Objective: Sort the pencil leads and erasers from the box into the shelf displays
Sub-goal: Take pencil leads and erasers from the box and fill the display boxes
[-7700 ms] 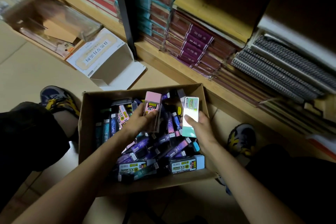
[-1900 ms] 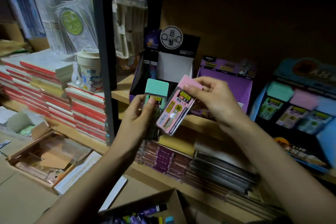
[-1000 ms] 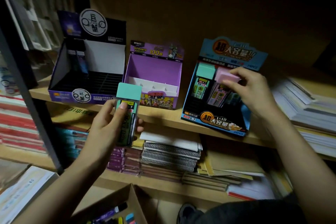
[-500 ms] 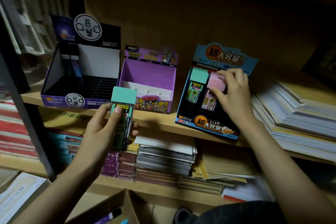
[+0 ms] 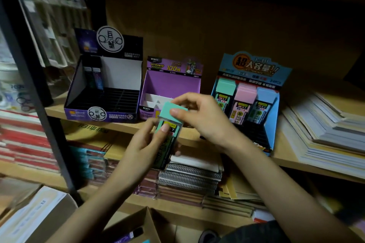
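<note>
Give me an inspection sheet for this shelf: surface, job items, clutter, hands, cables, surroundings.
Surface: wooden shelf carrying three display boxes.
Job's things: green-capped case held before the shelf; blue display holds green, pink and blue-capped cases; black display holds two dark tubes; purple display shows white dividers; cardboard box below.
Clutter: paper stack right of the blue display; spiral notebooks on the lower shelf.
Grippers: left hand grips the case's body; right hand pinches its cap.
Cables: nothing seen.
Surroundings: black post and red-edged books at left.
</note>
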Demonstrator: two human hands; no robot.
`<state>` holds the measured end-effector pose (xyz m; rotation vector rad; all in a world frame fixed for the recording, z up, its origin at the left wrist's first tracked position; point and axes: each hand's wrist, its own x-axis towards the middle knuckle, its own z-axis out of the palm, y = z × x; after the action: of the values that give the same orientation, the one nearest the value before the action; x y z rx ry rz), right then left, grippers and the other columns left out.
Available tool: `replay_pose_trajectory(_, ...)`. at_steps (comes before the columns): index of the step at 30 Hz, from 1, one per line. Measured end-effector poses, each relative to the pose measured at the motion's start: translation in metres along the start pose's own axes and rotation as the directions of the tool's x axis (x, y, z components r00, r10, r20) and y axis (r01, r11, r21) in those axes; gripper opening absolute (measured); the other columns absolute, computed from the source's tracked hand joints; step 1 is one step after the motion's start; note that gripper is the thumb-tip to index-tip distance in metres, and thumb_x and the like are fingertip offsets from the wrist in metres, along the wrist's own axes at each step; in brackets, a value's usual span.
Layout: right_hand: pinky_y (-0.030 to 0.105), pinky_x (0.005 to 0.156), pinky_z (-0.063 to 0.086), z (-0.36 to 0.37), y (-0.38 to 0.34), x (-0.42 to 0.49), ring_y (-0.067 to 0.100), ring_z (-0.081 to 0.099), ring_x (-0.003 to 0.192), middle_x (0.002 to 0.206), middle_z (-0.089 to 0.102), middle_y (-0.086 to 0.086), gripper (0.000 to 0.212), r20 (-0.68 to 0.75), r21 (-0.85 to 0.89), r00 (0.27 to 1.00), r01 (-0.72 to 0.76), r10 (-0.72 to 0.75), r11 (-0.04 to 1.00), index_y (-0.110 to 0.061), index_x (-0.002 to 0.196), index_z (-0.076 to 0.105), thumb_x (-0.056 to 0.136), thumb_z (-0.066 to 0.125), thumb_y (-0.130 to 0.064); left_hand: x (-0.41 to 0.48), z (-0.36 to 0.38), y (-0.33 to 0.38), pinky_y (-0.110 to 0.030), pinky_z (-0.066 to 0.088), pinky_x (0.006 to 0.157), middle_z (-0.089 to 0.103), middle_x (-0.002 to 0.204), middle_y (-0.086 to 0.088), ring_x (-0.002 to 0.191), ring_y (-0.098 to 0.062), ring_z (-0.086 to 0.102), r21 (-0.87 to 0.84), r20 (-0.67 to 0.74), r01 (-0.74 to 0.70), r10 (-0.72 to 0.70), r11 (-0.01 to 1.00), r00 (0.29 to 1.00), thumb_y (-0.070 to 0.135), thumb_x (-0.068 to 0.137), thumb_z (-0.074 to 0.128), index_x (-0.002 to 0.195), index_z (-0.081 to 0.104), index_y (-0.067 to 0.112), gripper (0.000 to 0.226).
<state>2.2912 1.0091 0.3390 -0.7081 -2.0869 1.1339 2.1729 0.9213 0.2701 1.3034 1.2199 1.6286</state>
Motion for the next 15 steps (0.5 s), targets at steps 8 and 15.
replay_pose_trajectory(8,0.019,0.072,0.05,-0.103,-0.007,0.004,0.001,0.061,0.085,0.093,0.065,-0.005,0.011,-0.409,-0.334,0.877,0.112,-0.251,0.936,-0.02,0.096,0.065,0.087,0.063,-0.014,0.055,0.014,-0.007,-0.02,0.029,0.098,0.05,0.13,-0.001,0.123,-0.011,0.04,0.768,0.193,-0.339,0.308,0.543,0.932,0.049,0.086,0.053,0.132,0.043,0.013,0.059)
replay_pose_trajectory(15,0.037,0.079,0.054,-0.11,0.044,0.01,0.011,0.061,0.092,0.096,0.063,-0.01,0.015,-0.494,-0.418,0.839,0.001,-0.229,0.908,-0.021,0.102,0.066,0.088,0.062,-0.017,0.088,0.015,-0.031,-0.027,0.02,0.101,0.046,0.136,-0.001,0.126,-0.018,0.04,0.912,0.283,-0.322,0.178,0.255,0.943,0.047,0.089,0.052,0.13,0.047,0.018,0.05)
